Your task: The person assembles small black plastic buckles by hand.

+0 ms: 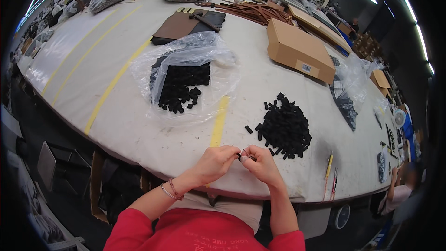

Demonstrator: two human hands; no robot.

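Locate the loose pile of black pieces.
Head view, right of centre: the black pile lies on the pale tabletop, between the right hand and the cardboard box.

Left hand [215, 161] and right hand [263, 164] pinch a dark piece [241, 157].

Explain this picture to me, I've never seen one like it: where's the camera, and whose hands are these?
There's no robot: a wide fisheye camera on a person's head looks down, so straight edges bend. The left hand and right hand are that person's own, bare, close together at the fingertips around something small and dark, too small to make out. On the table lie a pile of black pieces, a clear bag with other black pieces, and a cardboard box.
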